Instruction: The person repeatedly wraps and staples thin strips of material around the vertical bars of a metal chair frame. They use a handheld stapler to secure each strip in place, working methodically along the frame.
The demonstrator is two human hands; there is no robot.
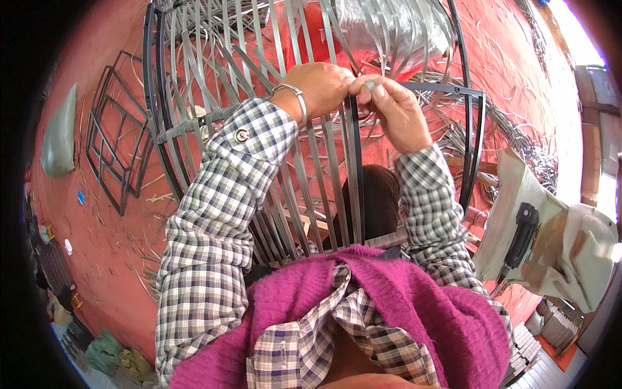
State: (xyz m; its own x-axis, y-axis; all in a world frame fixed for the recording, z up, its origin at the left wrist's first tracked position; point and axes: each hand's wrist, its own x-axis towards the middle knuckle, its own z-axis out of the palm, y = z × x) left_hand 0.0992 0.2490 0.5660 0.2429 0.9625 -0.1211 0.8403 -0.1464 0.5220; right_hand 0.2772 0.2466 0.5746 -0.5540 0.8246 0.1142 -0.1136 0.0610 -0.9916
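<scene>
Grey flat strips stretch side by side over a black metal frame in front of me. My left hand is closed, its back turned up, at the top end of a dark upright bar. Against it, my right hand is closed too, thumb and fingers pinched together at the same bar. A strip seems to pass between the hands, but the fingers hide what each one grips. Left of my hands, a crossbar is wrapped in grey strip.
Another black metal frame lies on the red floor at left, near a grey sack. Loose strips pile up at right. A black-handled tool rests on pale cloth. Beyond the frame lies a clear plastic bundle.
</scene>
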